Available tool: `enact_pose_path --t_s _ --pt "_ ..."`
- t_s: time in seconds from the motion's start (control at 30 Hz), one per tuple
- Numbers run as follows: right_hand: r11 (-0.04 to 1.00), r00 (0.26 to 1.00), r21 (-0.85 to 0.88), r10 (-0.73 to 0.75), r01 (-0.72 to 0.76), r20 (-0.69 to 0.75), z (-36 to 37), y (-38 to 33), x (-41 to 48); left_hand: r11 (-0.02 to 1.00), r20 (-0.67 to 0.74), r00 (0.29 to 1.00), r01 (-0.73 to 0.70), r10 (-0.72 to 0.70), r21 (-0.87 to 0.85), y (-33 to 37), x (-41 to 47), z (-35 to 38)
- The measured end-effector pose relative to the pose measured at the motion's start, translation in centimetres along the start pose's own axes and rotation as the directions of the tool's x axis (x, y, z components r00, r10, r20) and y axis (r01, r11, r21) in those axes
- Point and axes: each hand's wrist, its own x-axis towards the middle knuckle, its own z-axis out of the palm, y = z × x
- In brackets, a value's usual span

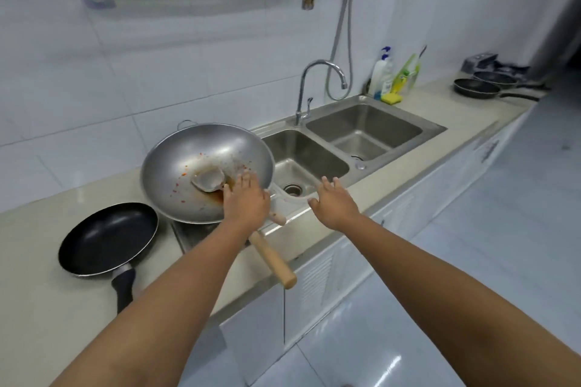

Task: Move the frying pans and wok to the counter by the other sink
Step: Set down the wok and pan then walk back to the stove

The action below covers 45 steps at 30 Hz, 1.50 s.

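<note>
Your two bare forearms reach in from the bottom edge toward the counter (pixel 408 173). Your left hand (pixel 243 198) lies palm down over the near rim of the wok (pixel 188 166), fingers spread and reaching into the bowl; whether it actually grips the rim or the ladle's shaft beneath it cannot be told from this angle. Your right hand (pixel 334 201) hovers open with fingers splayed above the front edge of the double sink (pixel 361 141), holding nothing. That steel wok sits tilted on the counter just left of the sink, smeared with reddish food scraps, with a metal ladle (pixel 209 181) resting inside it. Its wooden handle (pixel 273 258) sticks out past the counter edge toward you. Left of the wok, a black frying pan (pixel 107 239) lies flat on the counter, handle pointing toward you. Far to the right, beyond the sink, two dark frying pans (pixel 476 88) already rest on the counter. Soap bottles (pixel 382 75) and a yellow sponge (pixel 392 98) stand behind the sink near the faucet (pixel 317 78).
</note>
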Motion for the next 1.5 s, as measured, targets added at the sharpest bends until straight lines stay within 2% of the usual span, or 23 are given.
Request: enact_pose_path --t_s 0.1,0.37,0.47,0.67,0.8,1.03,1.3,1.5 --pt "0.991 0.994 -0.09 0.1 -0.096 0.044 -0.7 5.9 -0.4 0.981 0.134 0.981 -0.156 0.141 0.112 4.6 1.7 2.2" --pt "0.924 0.921 -0.097 0.38 -0.371 0.092 -3.9 21.3 -2.8 0.899 0.334 0.874 -0.416 0.354 0.137 19.9 6.0 6.3" --pt "0.911 0.907 -0.103 0.41 -0.4 0.096 -5.0 25.3 -3.6 0.888 0.382 0.845 -0.445 0.374 0.113 24.6 6.6 7.6" --pt "0.855 0.857 -0.132 0.512 -0.502 0.061 -9.2 35.9 -4.6 0.825 0.418 0.758 -0.564 0.501 0.032 37.7 8.2 10.0" --pt "0.838 0.832 -0.132 0.544 -0.53 0.112 -8.5 40.5 -4.8 0.777 0.459 0.705 -0.627 0.541 0.046 43.3 8.5 13.0" --pt "0.829 0.823 -0.111 0.558 -0.547 0.107 -10.2 48.1 -0.9 0.724 0.455 0.665 -0.687 0.592 0.062 51.4 13.4 16.5" --pt "0.799 0.796 -0.117 0.599 -0.589 0.085 -13.2 60.2 8.5 0.699 0.472 0.636 -0.713 0.61 0.056 63.0 26.1 21.0" --pt "0.707 0.704 -0.015 0.705 -0.707 0.083 -15.0 69.6 14.9 0.627 0.504 0.554 -0.779 0.663 0.032 72.5 34.6 24.0"
